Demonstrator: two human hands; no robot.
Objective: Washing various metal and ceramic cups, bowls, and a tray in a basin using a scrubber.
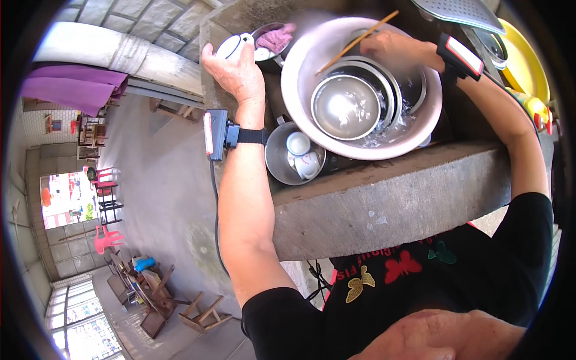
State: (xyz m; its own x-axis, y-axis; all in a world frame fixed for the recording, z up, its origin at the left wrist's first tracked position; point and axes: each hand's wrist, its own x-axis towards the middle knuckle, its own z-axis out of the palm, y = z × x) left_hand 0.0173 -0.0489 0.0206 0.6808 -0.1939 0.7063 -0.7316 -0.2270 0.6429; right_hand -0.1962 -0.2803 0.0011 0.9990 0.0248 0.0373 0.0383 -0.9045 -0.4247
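Observation:
My left hand [239,74] grips a small white cup with a dark blue rim [228,47] at the far left end of a concrete sink [391,202]. My right hand [393,48] is blurred inside a pale pink basin [300,121], close to a wooden chopstick [355,44] that slants over the rim. Whether its fingers hold anything cannot be told. Water and several stacked metal bowls lie in the basin, the front metal bowl [345,108] facing up. Beside my left hand, a metal dish [275,59] holds a pink cloth [273,39].
Left of the basin stands a metal pot [276,155] with small white dishes [299,144] inside. A perforated metal tray [463,13], a yellow basin [522,63] and a yellow bottle [533,108] are at the right. Wooden stools [204,313] stand on the floor at left.

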